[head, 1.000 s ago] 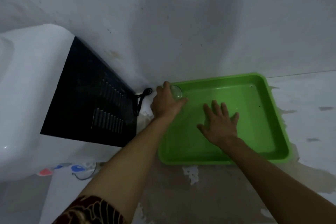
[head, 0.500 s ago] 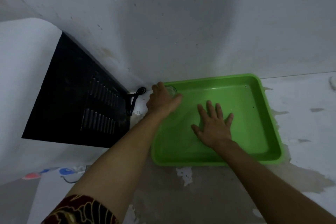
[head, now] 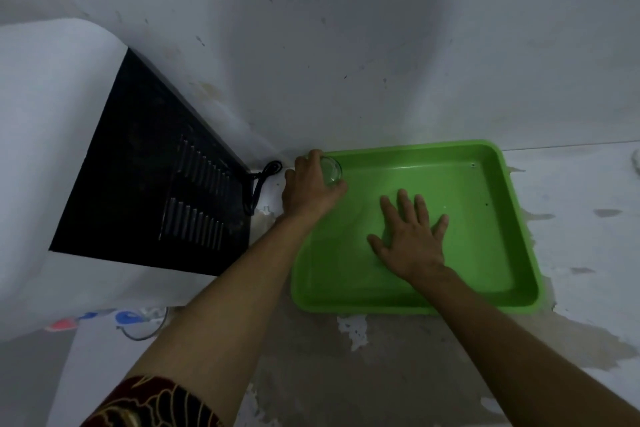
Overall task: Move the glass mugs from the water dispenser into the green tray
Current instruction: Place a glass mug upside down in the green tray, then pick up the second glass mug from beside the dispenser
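A green tray (head: 491,246) lies on the floor against the wall. My left hand (head: 308,189) is wrapped around a clear glass mug (head: 331,170) in the tray's far left corner; only the mug's rim and part of its wall show past my fingers, and I cannot tell whether it touches the tray floor. My right hand (head: 410,236) lies flat on the tray floor near the middle, fingers spread, holding nothing. The white water dispenser (head: 52,156) with its black vented back panel (head: 156,191) stands to the left of the tray.
A black power cord (head: 258,189) curls on the floor between the dispenser and the tray. The wall (head: 346,45) rises right behind the tray. Red and blue taps (head: 93,319) show at the dispenser's lower left. The floor (head: 346,374) has patchy, peeling paint.
Both hands keep their places on the tray; my left hand still holds the mug in the far left corner. Only the camera has shifted slightly.
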